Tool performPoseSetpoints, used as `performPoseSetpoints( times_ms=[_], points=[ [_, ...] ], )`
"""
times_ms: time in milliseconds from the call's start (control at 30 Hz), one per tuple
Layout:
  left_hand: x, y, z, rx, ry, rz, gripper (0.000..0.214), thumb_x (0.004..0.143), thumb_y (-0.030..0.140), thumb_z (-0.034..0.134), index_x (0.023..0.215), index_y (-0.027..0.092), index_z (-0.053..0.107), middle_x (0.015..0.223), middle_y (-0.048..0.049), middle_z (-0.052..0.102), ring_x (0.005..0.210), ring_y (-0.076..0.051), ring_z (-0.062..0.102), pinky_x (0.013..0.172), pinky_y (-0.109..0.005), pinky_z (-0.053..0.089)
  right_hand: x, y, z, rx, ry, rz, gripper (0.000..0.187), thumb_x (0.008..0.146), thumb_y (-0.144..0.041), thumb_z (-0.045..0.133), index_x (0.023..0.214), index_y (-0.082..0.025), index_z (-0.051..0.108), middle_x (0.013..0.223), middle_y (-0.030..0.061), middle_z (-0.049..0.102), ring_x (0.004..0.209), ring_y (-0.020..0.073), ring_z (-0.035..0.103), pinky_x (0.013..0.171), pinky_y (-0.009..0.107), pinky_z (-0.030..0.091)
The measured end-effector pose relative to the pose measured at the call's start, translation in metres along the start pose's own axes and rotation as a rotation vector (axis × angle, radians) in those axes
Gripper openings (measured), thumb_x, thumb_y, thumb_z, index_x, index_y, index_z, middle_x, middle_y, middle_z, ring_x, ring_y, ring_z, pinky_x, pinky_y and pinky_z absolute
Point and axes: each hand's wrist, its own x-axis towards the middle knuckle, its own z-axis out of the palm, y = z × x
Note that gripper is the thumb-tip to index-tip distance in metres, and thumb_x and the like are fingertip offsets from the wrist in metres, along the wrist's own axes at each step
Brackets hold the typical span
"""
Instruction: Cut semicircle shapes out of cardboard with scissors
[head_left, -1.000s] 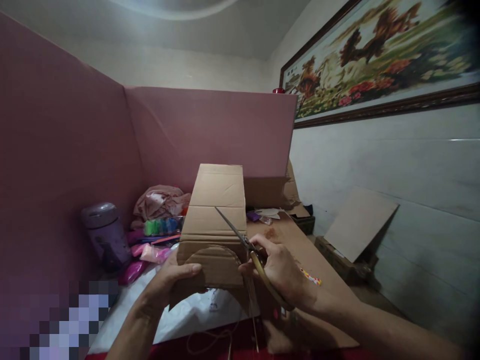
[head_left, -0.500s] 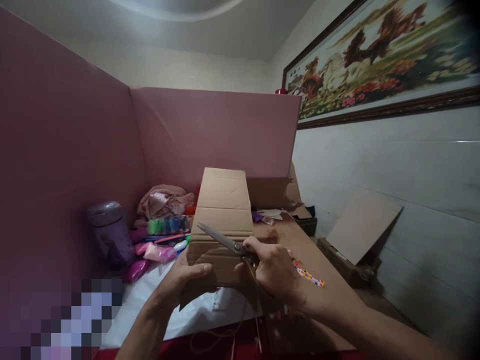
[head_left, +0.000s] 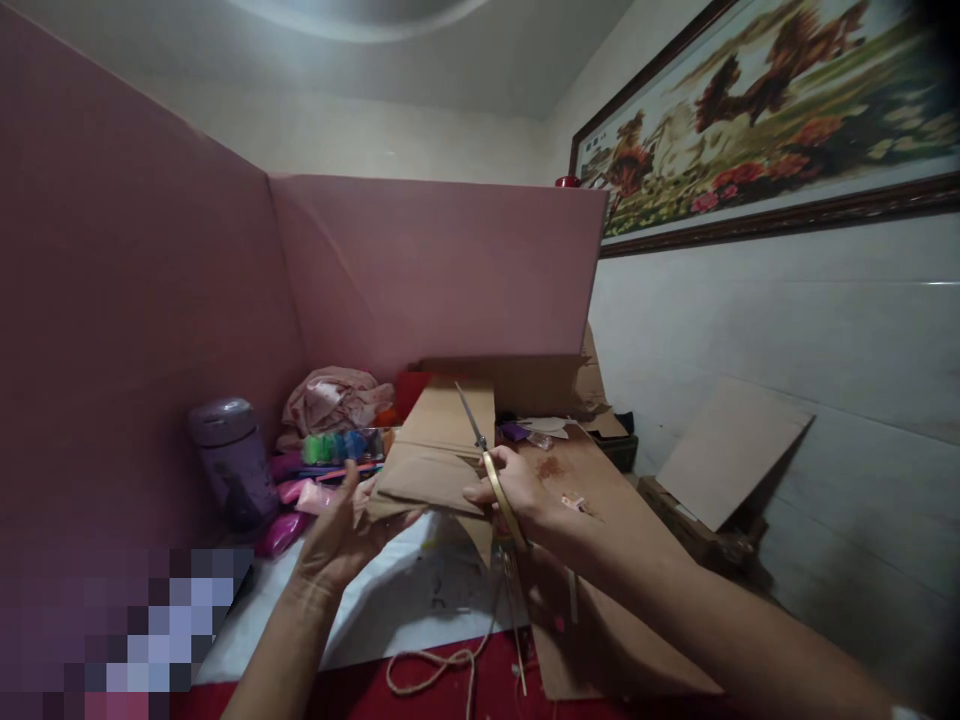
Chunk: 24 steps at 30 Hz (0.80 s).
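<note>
A folded piece of brown cardboard (head_left: pixel 431 480) is held up in front of me, tilted away, its far panel reaching back. Under its left edge lie the fingers of my left hand (head_left: pixel 341 535), with the thumb raised off the surface. My right hand (head_left: pixel 521 490) grips a pair of scissors (head_left: pixel 498 485) with gold-coloured handles; the blades point up and away over the cardboard. Fingertips of that same hand also touch the cardboard's right edge. A pointed cardboard flap hangs down near the right hand.
A purple lidded bottle (head_left: pixel 234 465), coloured clay packs (head_left: pixel 341 446) and pink bags (head_left: pixel 283 535) stand to the left. String (head_left: pixel 427 685) lies on the red cloth in front. A large cardboard sheet (head_left: pixel 600 640) covers the right side. Pink panels (head_left: pixel 442 265) rise behind.
The cardboard has tipped flatter and its near part is folded over. The scissors have swung from pointing left to pointing up and away. My left thumb has lifted off the cardboard.
</note>
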Motion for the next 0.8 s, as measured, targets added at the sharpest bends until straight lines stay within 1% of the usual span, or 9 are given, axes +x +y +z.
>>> performPoseSetpoints(
  times_ms=[67, 100, 167, 233, 367, 433, 533, 667, 800],
  points=[
    [0.005, -0.005, 0.003, -0.148, -0.073, 0.090, 0.059, 0.074, 0.050, 0.060, 0.121, 0.014, 0.052, 0.106, -0.0135, 0.067, 0.102, -0.026, 0.060, 0.092, -0.044, 0.044, 0.007, 0.000, 0.007, 0.033, 0.036, 0.010, 0.038, 0.059, -0.029, 0.073, 0.088, -0.019, 0.049, 0.065, -0.0018, 0.056, 0.054, 0.0133, 0.053, 0.047, 0.024, 0.041],
    [0.008, -0.010, 0.006, -0.183, -0.063, 0.148, 0.056, 0.073, 0.047, 0.063, 0.119, 0.016, 0.053, 0.102, -0.0115, 0.068, 0.099, -0.025, 0.061, 0.091, -0.042, 0.045, 0.009, 0.000, 0.011, 0.054, 0.053, 0.017, 0.038, 0.060, -0.030, 0.073, 0.088, -0.019, 0.049, 0.068, -0.0007, 0.057, 0.055, 0.0135, 0.054, 0.047, 0.023, 0.041],
    [0.016, -0.025, 0.013, -0.179, 0.063, 0.249, 0.043, 0.072, 0.032, 0.068, 0.112, 0.018, 0.059, 0.092, -0.0064, 0.071, 0.087, -0.021, 0.065, 0.083, -0.036, 0.050, 0.009, 0.004, 0.024, 0.086, 0.077, 0.032, 0.041, 0.060, -0.031, 0.074, 0.089, -0.018, 0.047, 0.072, 0.0005, 0.058, 0.059, 0.0137, 0.056, 0.047, 0.022, 0.041],
    [0.025, -0.040, 0.019, -0.149, 0.276, 0.308, 0.028, 0.073, 0.022, 0.068, 0.099, 0.014, 0.064, 0.085, -0.0071, 0.071, 0.080, -0.020, 0.066, 0.077, -0.031, 0.052, 0.006, 0.010, 0.039, 0.097, 0.083, 0.048, 0.046, 0.057, -0.032, 0.075, 0.088, -0.018, 0.045, 0.074, -0.0001, 0.057, 0.061, 0.0132, 0.056, 0.047, 0.021, 0.042],
    [0.035, -0.050, 0.018, -0.129, 0.457, 0.343, 0.012, 0.075, 0.007, 0.061, 0.086, 0.011, 0.065, 0.075, -0.0060, 0.070, 0.065, -0.015, 0.066, 0.064, -0.025, 0.054, 0.001, 0.021, 0.051, 0.091, -0.001, 0.097, 0.052, 0.053, -0.037, 0.078, 0.084, -0.020, 0.040, 0.060, -0.0070, 0.050, 0.049, 0.0094, 0.050, 0.044, 0.020, 0.042],
    [0.035, -0.044, 0.013, -0.119, 0.515, 0.384, 0.015, 0.074, 0.002, 0.059, 0.084, 0.012, 0.064, 0.073, -0.0032, 0.070, 0.060, -0.013, 0.064, 0.058, -0.022, 0.053, 0.001, 0.021, 0.042, 0.072, -0.111, 0.138, 0.048, 0.056, -0.042, 0.076, 0.082, -0.021, 0.042, 0.052, -0.0090, 0.048, 0.041, 0.0087, 0.047, 0.039, 0.020, 0.040],
    [0.030, -0.031, 0.006, -0.106, 0.550, 0.439, 0.018, 0.074, 0.002, 0.059, 0.087, 0.015, 0.064, 0.075, -0.0013, 0.070, 0.060, -0.011, 0.064, 0.057, -0.020, 0.053, -0.004, 0.014, 0.017, 0.021, -0.255, 0.180, 0.037, 0.063, -0.046, 0.070, 0.078, -0.019, 0.047, 0.047, -0.0077, 0.048, 0.034, 0.0092, 0.045, 0.032, 0.020, 0.038],
    [0.023, -0.022, 0.008, -0.085, 0.537, 0.484, 0.024, 0.074, 0.004, 0.061, 0.093, 0.016, 0.065, 0.084, -0.0021, 0.070, 0.067, -0.012, 0.065, 0.061, -0.022, 0.055, -0.031, -0.002, -0.012, -0.049, -0.354, 0.255, 0.028, 0.074, -0.045, 0.058, 0.071, -0.018, 0.050, 0.043, -0.0072, 0.043, 0.028, 0.0085, 0.041, 0.028, 0.020, 0.035],
    [0.020, -0.023, 0.013, -0.068, 0.508, 0.508, 0.024, 0.073, 0.004, 0.061, 0.094, 0.016, 0.065, 0.087, -0.0019, 0.070, 0.071, -0.012, 0.066, 0.064, -0.022, 0.055, -0.062, -0.014, -0.020, -0.147, -0.415, 0.312, 0.036, 0.084, -0.051, 0.043, 0.078, -0.016, 0.052, 0.045, -0.0059, 0.044, 0.028, 0.0068, 0.040, 0.028, 0.016, 0.030]
  ],
)
